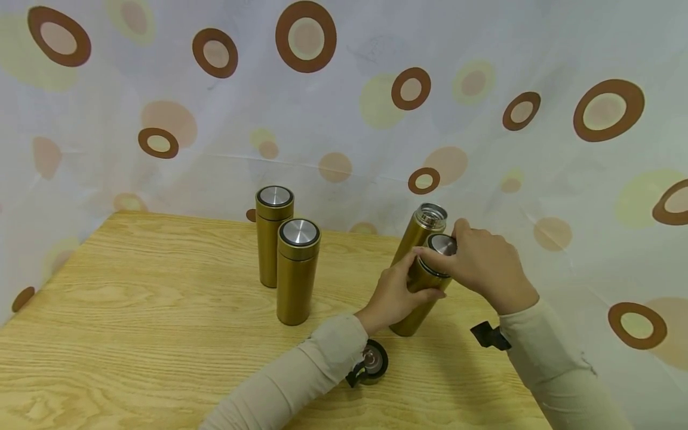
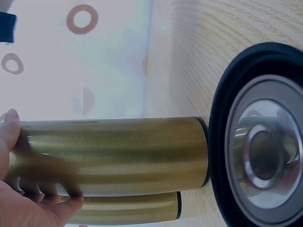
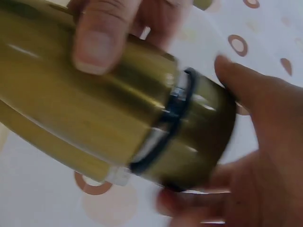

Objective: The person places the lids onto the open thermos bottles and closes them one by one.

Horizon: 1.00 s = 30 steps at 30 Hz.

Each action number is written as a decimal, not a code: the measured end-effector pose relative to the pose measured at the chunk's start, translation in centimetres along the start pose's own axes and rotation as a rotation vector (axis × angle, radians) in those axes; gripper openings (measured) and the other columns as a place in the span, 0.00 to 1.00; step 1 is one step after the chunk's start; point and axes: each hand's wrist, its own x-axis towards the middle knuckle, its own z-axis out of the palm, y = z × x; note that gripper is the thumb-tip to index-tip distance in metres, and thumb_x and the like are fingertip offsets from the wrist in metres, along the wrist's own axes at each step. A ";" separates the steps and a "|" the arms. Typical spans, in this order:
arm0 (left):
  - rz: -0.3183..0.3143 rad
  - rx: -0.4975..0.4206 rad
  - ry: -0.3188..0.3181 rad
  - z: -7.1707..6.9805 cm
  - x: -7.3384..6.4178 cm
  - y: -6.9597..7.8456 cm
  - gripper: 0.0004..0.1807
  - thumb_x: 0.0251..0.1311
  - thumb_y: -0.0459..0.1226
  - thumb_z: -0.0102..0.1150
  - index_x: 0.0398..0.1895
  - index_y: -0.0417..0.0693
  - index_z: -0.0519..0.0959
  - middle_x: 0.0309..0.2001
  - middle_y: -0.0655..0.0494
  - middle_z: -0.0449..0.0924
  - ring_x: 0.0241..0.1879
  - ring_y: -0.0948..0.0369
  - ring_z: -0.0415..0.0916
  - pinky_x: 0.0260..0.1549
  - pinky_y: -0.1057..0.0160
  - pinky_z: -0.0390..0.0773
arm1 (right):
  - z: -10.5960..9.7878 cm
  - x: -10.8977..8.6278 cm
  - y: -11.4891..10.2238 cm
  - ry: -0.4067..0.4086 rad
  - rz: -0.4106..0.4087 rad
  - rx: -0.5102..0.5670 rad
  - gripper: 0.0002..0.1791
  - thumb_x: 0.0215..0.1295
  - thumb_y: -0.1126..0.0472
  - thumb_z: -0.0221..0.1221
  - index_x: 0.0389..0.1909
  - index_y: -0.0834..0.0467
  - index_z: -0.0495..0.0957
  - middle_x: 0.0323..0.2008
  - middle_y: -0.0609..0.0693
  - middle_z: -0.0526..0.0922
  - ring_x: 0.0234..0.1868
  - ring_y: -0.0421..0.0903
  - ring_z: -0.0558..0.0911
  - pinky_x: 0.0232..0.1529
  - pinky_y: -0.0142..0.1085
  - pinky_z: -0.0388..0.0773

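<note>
We looked onto a screened-off tabletop spot, a wood-grain counter (image 1: 161,298) backed by a creased sheet (image 1: 349,134) of brown-ringed circles; home or workshop, we could not tell.

Head view forward and down; both wrist views close beside one flask (image 2: 118,156).

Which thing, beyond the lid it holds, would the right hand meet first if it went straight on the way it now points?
Past the lid, the right hand would probably meet the open bottle, though depth is unclear.
</note>
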 end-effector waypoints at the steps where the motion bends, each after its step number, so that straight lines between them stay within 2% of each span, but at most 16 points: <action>1: 0.004 -0.003 -0.001 0.0 0.0 0.0 0.41 0.55 0.46 0.67 0.71 0.57 0.60 0.59 0.57 0.75 0.54 0.64 0.75 0.50 0.69 0.76 | -0.3 0.0 0.1 -0.024 -0.017 0.001 0.47 0.54 0.22 0.50 0.43 0.66 0.69 0.27 0.58 0.76 0.21 0.50 0.75 0.16 0.39 0.70; 3: 0.005 -0.010 -0.002 0.0 0.0 0.0 0.42 0.55 0.46 0.67 0.71 0.55 0.59 0.59 0.57 0.75 0.54 0.64 0.75 0.51 0.69 0.75 | -0.9 -0.1 0.3 -0.078 -0.088 0.018 0.51 0.53 0.24 0.55 0.58 0.66 0.66 0.40 0.65 0.77 0.31 0.56 0.80 0.25 0.46 0.77; 4: 0.002 -0.017 -0.004 0.0 0.0 0.0 0.42 0.55 0.47 0.67 0.72 0.54 0.59 0.59 0.56 0.75 0.55 0.64 0.75 0.51 0.69 0.75 | -1.3 -0.1 0.5 -0.105 -0.143 0.042 0.53 0.53 0.27 0.57 0.65 0.65 0.62 0.48 0.67 0.75 0.39 0.60 0.80 0.32 0.51 0.79; 6: -0.006 -0.024 -0.009 0.0 0.1 0.0 0.44 0.55 0.47 0.67 0.73 0.53 0.57 0.59 0.55 0.75 0.55 0.63 0.75 0.51 0.68 0.76 | -1.9 -0.1 1.0 -0.155 -0.274 0.092 0.53 0.54 0.36 0.64 0.73 0.59 0.53 0.60 0.69 0.67 0.53 0.66 0.75 0.45 0.59 0.76; 9: -0.019 -0.024 -0.013 0.0 0.1 0.0 0.44 0.55 0.47 0.67 0.73 0.51 0.56 0.59 0.53 0.74 0.54 0.62 0.76 0.50 0.67 0.76 | -2.5 0.1 1.8 -0.208 -0.464 0.133 0.49 0.55 0.53 0.69 0.74 0.57 0.53 0.67 0.67 0.59 0.63 0.69 0.64 0.55 0.64 0.68; 12: -0.026 -0.014 -0.018 0.0 0.1 0.0 0.44 0.56 0.47 0.67 0.73 0.52 0.56 0.61 0.53 0.73 0.55 0.61 0.75 0.51 0.66 0.76 | -2.7 0.3 2.2 -0.239 -0.552 0.128 0.43 0.56 0.64 0.68 0.71 0.58 0.59 0.69 0.64 0.58 0.65 0.68 0.62 0.56 0.63 0.68; 16: -0.033 -0.007 -0.019 0.0 0.1 0.0 0.44 0.56 0.48 0.67 0.73 0.52 0.56 0.61 0.53 0.73 0.55 0.61 0.75 0.51 0.65 0.76 | -2.7 0.5 2.4 -0.253 -0.574 0.122 0.38 0.58 0.70 0.65 0.69 0.59 0.62 0.69 0.64 0.58 0.66 0.67 0.61 0.56 0.62 0.69; 22: -0.023 0.000 -0.020 0.0 0.1 -0.1 0.44 0.56 0.48 0.67 0.73 0.52 0.56 0.61 0.53 0.73 0.55 0.61 0.75 0.51 0.65 0.76 | -2.7 0.6 2.2 -0.248 -0.590 0.127 0.37 0.56 0.76 0.62 0.68 0.61 0.64 0.67 0.63 0.62 0.67 0.65 0.63 0.56 0.58 0.72; 30: -0.012 0.004 -0.011 0.0 0.0 -0.1 0.44 0.55 0.47 0.67 0.72 0.51 0.57 0.59 0.53 0.74 0.53 0.62 0.76 0.50 0.68 0.76 | -2.4 0.7 2.0 -0.215 -0.564 0.109 0.34 0.60 0.70 0.63 0.67 0.64 0.65 0.63 0.62 0.67 0.59 0.61 0.71 0.50 0.52 0.76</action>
